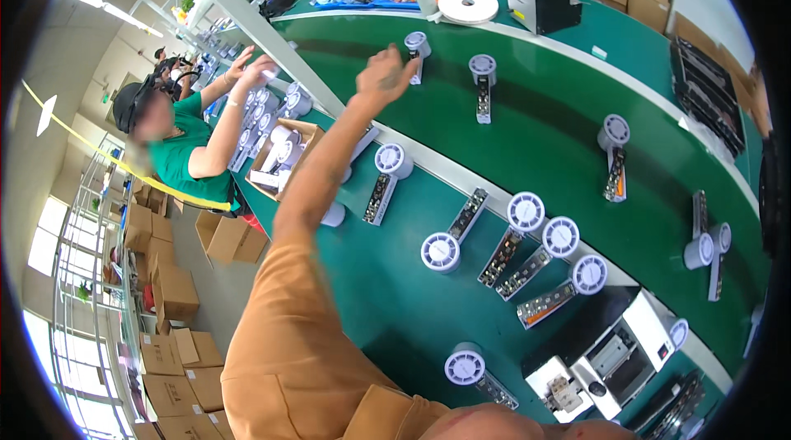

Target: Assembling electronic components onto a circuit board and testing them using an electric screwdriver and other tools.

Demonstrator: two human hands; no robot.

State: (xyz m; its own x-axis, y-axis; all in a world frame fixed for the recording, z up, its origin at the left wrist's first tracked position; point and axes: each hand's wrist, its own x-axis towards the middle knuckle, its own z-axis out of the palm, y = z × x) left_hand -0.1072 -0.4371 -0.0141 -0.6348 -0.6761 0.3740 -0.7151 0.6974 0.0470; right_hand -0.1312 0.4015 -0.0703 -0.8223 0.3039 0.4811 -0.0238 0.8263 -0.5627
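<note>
My left arm, in an orange-brown sleeve, stretches across the bench to the green conveyor belt (544, 123). My left hand (386, 76) hovers over the belt's near side with thumb and fingers apart, nothing visibly held. Just beyond the fingers stands a white round-headed device (418, 44) with an exposed circuit strip; whether I touch it cannot be made out. A similar device (483, 81) lies to its right. Nearer me, several more such devices (526, 213) rest on the green bench (354, 275). Bare skin shows at the lower edge, but my right hand does not.
A white-and-black machine (614, 358) stands at the near right. A metal post (255, 28) slants over the bench. At left, a co-worker in green (194, 152) raises both hands beside an open carton (309, 139) of white parts. A white reel (468, 5) lies beyond the belt.
</note>
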